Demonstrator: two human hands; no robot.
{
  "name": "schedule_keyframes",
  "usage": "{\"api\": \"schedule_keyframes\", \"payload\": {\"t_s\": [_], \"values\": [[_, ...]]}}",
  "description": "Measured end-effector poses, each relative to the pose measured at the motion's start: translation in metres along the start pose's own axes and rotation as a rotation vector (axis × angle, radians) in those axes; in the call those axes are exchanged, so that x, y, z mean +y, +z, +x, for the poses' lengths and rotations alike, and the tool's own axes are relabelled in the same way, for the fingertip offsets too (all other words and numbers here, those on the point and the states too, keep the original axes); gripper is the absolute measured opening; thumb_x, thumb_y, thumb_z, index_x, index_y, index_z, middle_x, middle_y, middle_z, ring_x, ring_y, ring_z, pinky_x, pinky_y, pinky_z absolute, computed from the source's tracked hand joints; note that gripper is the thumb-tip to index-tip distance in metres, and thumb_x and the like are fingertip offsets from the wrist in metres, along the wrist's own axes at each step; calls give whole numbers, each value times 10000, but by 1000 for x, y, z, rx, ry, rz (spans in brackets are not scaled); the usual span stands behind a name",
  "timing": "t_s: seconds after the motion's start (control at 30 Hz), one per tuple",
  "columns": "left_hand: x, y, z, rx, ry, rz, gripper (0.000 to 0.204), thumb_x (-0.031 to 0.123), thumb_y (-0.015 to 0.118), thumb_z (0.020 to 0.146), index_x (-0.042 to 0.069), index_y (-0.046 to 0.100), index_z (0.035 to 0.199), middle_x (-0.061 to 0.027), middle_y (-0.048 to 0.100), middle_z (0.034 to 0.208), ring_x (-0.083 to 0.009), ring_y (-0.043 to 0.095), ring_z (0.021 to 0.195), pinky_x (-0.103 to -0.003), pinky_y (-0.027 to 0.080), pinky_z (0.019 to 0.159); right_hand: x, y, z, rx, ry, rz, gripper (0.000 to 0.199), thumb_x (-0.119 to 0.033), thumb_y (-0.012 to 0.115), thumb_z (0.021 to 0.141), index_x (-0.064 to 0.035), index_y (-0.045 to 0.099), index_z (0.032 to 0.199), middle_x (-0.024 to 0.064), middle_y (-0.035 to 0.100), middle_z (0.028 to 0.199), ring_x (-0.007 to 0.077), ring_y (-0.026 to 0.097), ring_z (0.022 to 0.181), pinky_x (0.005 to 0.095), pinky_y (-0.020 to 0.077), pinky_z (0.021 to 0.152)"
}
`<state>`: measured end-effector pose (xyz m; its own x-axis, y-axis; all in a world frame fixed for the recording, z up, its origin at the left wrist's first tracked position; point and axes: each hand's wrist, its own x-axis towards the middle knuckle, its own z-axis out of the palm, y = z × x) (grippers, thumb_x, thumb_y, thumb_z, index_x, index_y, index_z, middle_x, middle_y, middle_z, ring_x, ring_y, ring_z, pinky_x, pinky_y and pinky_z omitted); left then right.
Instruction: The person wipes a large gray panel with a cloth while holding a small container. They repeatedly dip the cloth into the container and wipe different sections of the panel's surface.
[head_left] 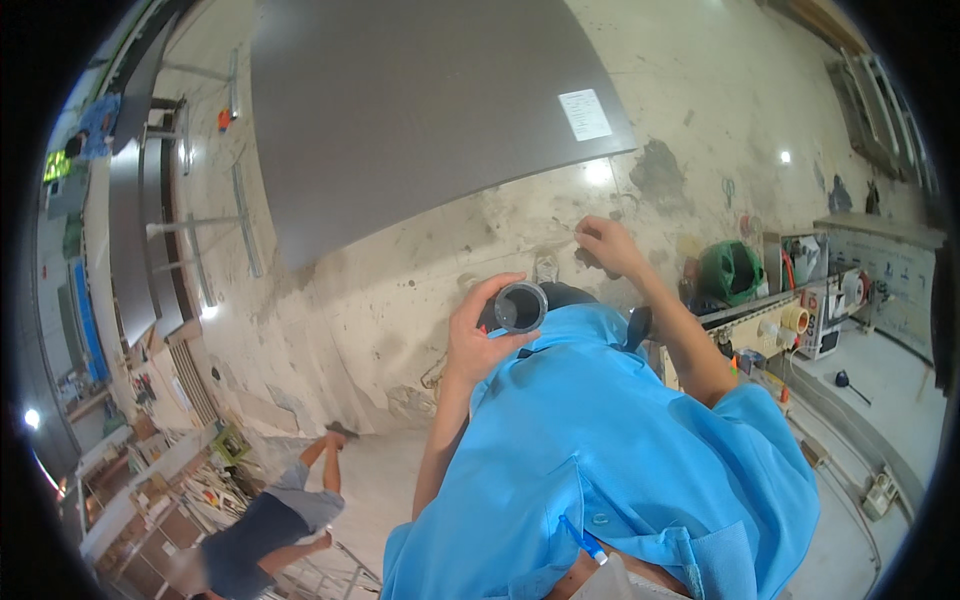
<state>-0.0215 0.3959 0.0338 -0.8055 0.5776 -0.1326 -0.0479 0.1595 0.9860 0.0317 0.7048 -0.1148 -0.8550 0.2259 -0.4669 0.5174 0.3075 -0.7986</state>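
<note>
Clasping: left hand (474, 332) around dark round container (521, 307), open mouth up, fingers and thumb against its wall, apart from near edge of grey panel (430, 110). Likely light, stiff; best held mid-wall. Right hand (608, 248): fingers bent; cannot tell whether closed.

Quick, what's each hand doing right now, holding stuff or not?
Left hand: closed around a dark round cup.
Right hand: fingers curled; can't tell if they're pinching something tiny.
</note>
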Motion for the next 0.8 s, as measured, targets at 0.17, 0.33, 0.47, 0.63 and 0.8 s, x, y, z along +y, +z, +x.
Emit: {"api": "schedule_keyframes", "payload": {"t_s": [0.17,0.33,0.47,0.63,0.8], "values": [[5,23,40,-90,4,49,758,128,1003,706,40,691,1391,-103,760,1359,-228,705,1272,-390,524,1121,-32,-56,-21,74,77,204,169,-170,759,1002,-9,772,1051,59,753,822,125,681,740,325,549,693],[3,38,104,-139,180,154,737,132,1004,722,40,692,1384,-103,771,1320,-230,716,1248,-389,535,1100,-85,-105,-59,277,-7,349,144,-148,771,994,-15,791,1045,62,795,946,127,714,831,312,562,751],[10,57,146,-116,217,248,726,110,1002,719,66,697,1376,-97,758,1319,-240,715,1224,-387,544,1069,-134,-146,-74,346,-424,-39,111,-101,810,932,-42,792,1024,70,762,927,215,724,844,355,557,737],[28,91,206,31,373,353,699,89,991,715,92,709,1354,-88,747,1354,-268,707,1222,-400,553,1035,-168,-199,-24,321,-794,-414,163,-82,849,837,-92,790,988,71,664,835,284,685,809,421,537,697],[35,140,264,308,388,455,656,38,917,702,81,709,1323,-120,751,1334,-343,702,1209,-440,558,1021,-177,-267,61,139,-1029,-627,205,-43,779,776,-93,764,974,35,612,870,243,620,814,393,485,716]]}}
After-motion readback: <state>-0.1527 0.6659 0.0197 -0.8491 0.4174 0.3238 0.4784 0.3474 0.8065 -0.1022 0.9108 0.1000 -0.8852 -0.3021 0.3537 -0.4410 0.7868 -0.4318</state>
